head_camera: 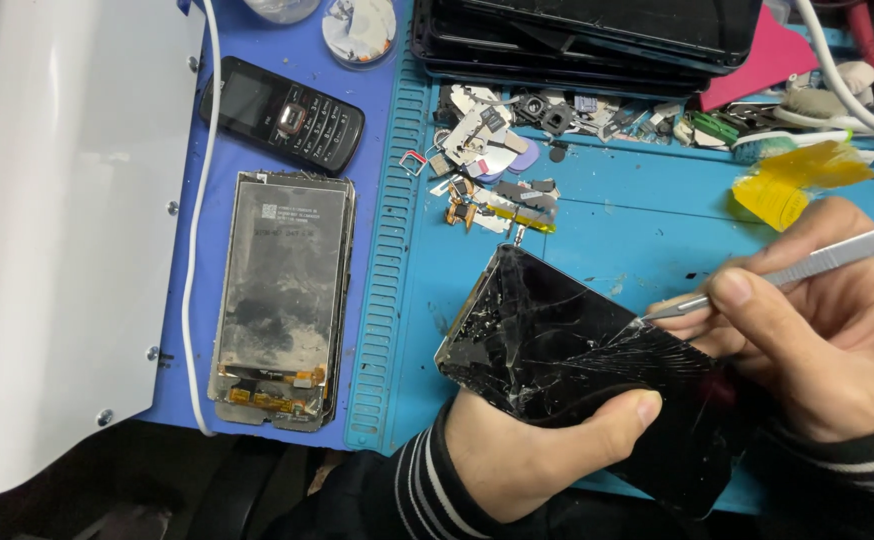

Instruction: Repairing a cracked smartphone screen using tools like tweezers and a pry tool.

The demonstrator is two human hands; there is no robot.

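Observation:
My left hand (527,450) grips a black phone with a badly cracked screen (557,345), holding it tilted above the blue mat (637,230), thumb pressed on the lower glass. Between thumb and fingers, my right hand (827,330) pinches a thin metal pry tool (817,262). The tool's tip touches the phone's right edge where the cracks fan out. Both wrists wear dark sleeves with white stripes.
A stripped phone panel with a grey metal back (282,295) lies on the left of the mat, a small black keypad phone (282,112) above it. Loose small parts (497,170) lie scattered behind. Stacked black screens (587,40), yellow tape (792,180) and a white cover (57,220) border the space.

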